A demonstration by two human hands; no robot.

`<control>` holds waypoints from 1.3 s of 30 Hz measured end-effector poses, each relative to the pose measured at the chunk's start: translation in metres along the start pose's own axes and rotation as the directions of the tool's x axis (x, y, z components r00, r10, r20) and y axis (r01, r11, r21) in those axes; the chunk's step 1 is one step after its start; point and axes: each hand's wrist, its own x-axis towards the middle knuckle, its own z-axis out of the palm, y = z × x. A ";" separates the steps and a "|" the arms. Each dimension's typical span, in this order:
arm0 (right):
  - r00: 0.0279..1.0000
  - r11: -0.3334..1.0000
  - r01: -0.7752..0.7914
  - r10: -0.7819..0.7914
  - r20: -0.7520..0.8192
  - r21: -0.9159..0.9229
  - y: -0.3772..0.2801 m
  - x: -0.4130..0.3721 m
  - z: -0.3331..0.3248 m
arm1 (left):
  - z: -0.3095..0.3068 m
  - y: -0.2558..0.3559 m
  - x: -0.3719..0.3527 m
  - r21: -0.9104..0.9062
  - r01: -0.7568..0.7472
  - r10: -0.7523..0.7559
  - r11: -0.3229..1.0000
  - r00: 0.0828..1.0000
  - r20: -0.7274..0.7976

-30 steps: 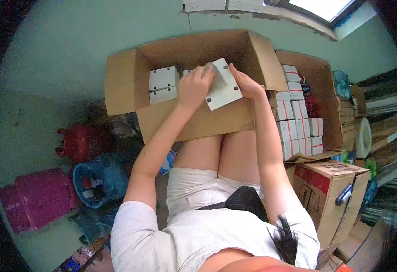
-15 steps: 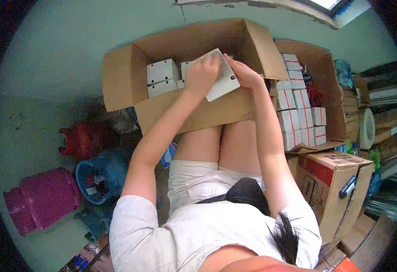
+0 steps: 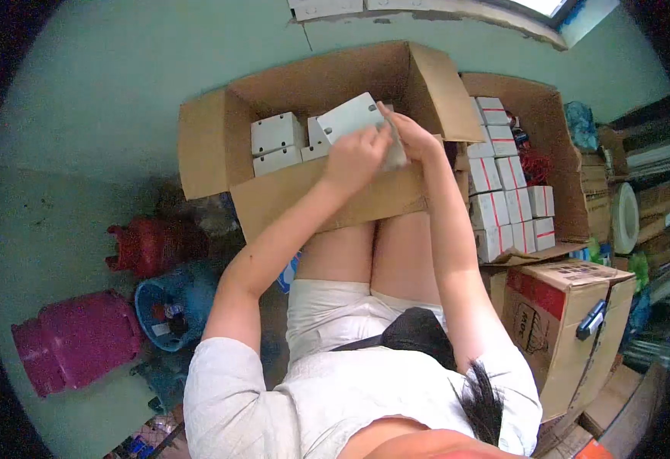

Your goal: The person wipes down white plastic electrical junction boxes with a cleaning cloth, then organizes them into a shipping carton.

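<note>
A white box [image 3: 348, 118] with small dark holes at its corners is held tilted over the open cardboard carton. My right hand [image 3: 413, 139] grips it from the right side, fingers along its far edge. My left hand [image 3: 358, 157] is closed, its curled fingers against the near side of the box; whatever they may hold is hidden. Inside the large carton [image 3: 274, 187], below and left of my hands, sit several more white boxes [image 3: 276, 135] with the same dark holes.
On the right, a second carton [image 3: 568, 168] holds stacked white boxes with red stripes [image 3: 486, 174] and red wire [image 3: 535, 167]. A closed carton [image 3: 557, 314] carries a blue-grey object [image 3: 591, 320]. Purple [image 3: 79, 340], blue [image 3: 174, 306] and red [image 3: 147, 245] cylinders stand left.
The held box has been turned and tilted, so a different face with dark holes now shows. My left hand has moved down from the broad face to the near side. My right hand keeps its hold.
</note>
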 end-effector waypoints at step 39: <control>0.953 0.690 0.239 -0.300 -0.031 0.683 0.038 0.044 -0.019 | 0.018 0.001 0.001 -0.146 -0.070 0.048 0.987 0.988 -0.149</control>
